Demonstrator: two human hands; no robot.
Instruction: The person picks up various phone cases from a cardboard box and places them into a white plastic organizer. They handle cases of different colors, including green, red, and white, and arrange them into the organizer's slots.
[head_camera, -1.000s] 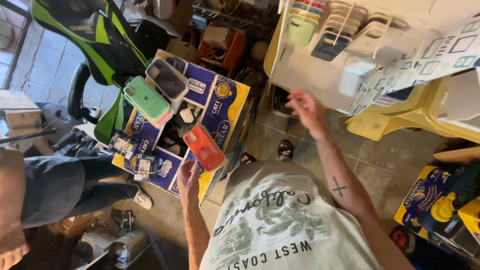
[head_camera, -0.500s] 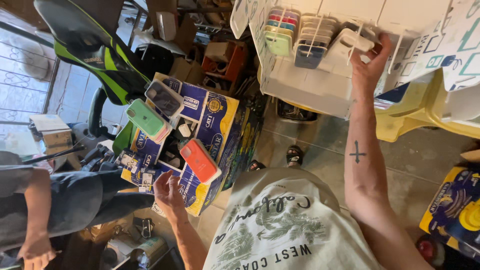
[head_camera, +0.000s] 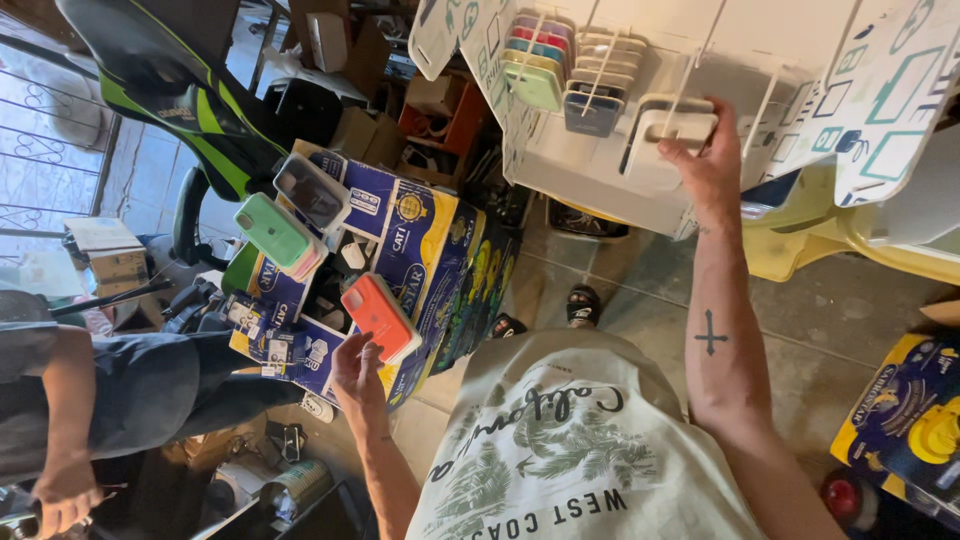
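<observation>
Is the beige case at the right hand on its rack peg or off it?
On: the beige case hangs at the peg's front, right hand gripping its edge.

Matt orange phone case (head_camera: 377, 316) is looking rubbery, the printed cardboard box (head_camera: 420, 235) glossy, the concrete floor (head_camera: 800, 330) rough

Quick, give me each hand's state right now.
Left hand: open, fingertips on the orange phone case.
Right hand: closed on a cream phone case hanging on the white display rack.
</observation>
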